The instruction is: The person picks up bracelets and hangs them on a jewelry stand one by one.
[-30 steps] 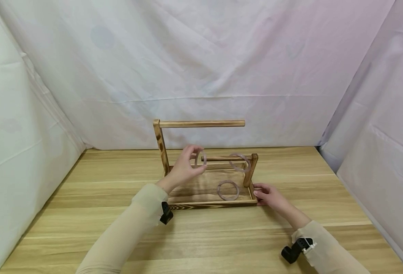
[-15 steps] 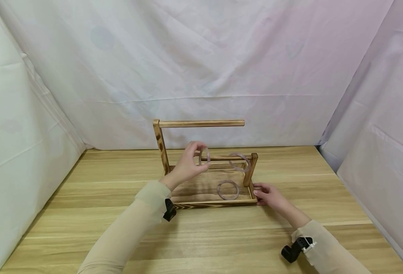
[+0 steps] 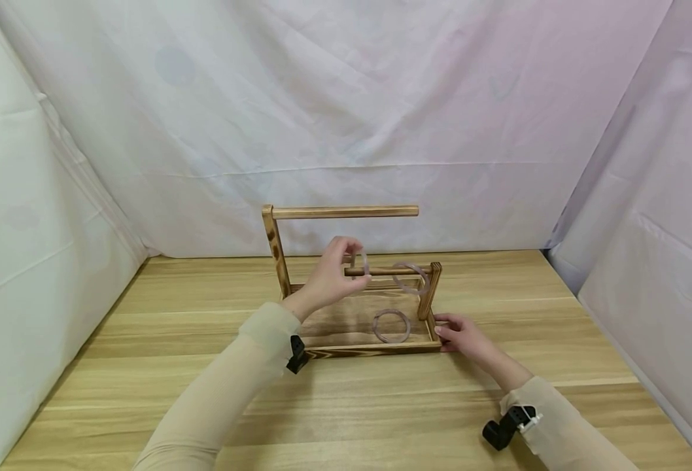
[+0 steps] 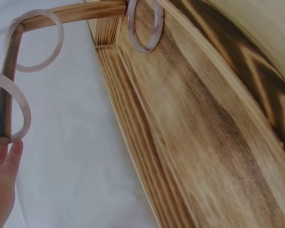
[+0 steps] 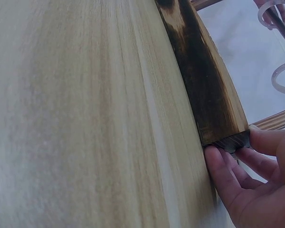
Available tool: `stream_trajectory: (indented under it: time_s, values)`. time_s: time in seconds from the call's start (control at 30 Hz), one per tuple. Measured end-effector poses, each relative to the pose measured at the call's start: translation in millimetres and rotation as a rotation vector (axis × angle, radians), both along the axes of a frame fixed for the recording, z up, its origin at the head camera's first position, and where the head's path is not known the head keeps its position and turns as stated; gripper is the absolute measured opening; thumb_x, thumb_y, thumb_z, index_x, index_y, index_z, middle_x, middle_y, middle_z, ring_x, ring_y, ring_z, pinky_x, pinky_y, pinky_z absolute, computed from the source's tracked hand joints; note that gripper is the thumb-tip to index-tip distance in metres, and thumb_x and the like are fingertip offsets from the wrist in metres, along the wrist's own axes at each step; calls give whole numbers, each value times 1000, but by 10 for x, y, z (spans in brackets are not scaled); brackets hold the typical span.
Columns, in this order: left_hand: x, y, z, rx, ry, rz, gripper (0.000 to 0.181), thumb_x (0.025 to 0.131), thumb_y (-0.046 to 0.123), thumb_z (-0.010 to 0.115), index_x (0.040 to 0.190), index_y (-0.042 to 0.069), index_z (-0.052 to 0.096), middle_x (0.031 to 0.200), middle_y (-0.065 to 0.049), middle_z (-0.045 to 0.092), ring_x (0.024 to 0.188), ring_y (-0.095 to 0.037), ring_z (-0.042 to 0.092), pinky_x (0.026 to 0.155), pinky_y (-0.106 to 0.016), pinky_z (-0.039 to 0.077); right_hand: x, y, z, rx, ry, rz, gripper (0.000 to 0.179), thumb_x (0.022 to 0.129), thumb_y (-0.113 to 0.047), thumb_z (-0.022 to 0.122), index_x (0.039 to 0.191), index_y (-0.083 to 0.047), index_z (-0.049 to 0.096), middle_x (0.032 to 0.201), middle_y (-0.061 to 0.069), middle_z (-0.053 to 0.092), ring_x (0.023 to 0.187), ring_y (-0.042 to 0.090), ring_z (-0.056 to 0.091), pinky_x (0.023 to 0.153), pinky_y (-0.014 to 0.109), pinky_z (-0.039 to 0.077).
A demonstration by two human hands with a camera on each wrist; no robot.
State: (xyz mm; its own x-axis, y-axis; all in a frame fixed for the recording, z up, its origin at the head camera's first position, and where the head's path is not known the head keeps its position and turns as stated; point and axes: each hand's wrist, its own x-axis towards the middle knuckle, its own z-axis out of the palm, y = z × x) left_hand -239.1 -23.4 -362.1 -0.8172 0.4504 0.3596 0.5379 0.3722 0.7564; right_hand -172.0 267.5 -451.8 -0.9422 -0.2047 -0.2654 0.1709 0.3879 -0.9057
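Bangle (image 3: 366,262), pinched by the left hand (image 3: 331,275) between thumb and fingers, has moved rightward over the last second; it now encircles the lower bar (image 3: 382,271). Threading appears begun. Right hand (image 3: 462,337) grips the tray (image 3: 375,352) at one end, presumably steadying it.

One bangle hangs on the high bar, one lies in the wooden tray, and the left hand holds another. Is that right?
Not quite: the head view shows the hanging bangle on the low bar, not the high bar. The rest is right.
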Motion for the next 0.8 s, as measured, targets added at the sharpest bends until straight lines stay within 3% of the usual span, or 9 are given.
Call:
stream_trajectory:
  time_s: [0.57, 0.8]
  values:
    - [-14, 144, 101, -34, 26, -41, 47, 79, 15, 71, 118, 6, 46, 114, -11, 45, 105, -22, 49, 92, -32, 49, 6, -13, 27, -15, 18, 16, 46, 97, -8, 47, 134, 15, 35, 110, 29, 56, 81, 13, 60, 69, 29, 56]
    - [-27, 207, 139, -44, 31, -55, 47, 78, 15, 72, 115, 6, 46, 116, -18, 45, 103, -23, 48, 92, -34, 49, 0, -4, 12, -9, 15, 11, 46, 97, -8, 47, 135, 15, 35, 110, 28, 56, 81, 12, 60, 71, 28, 56]
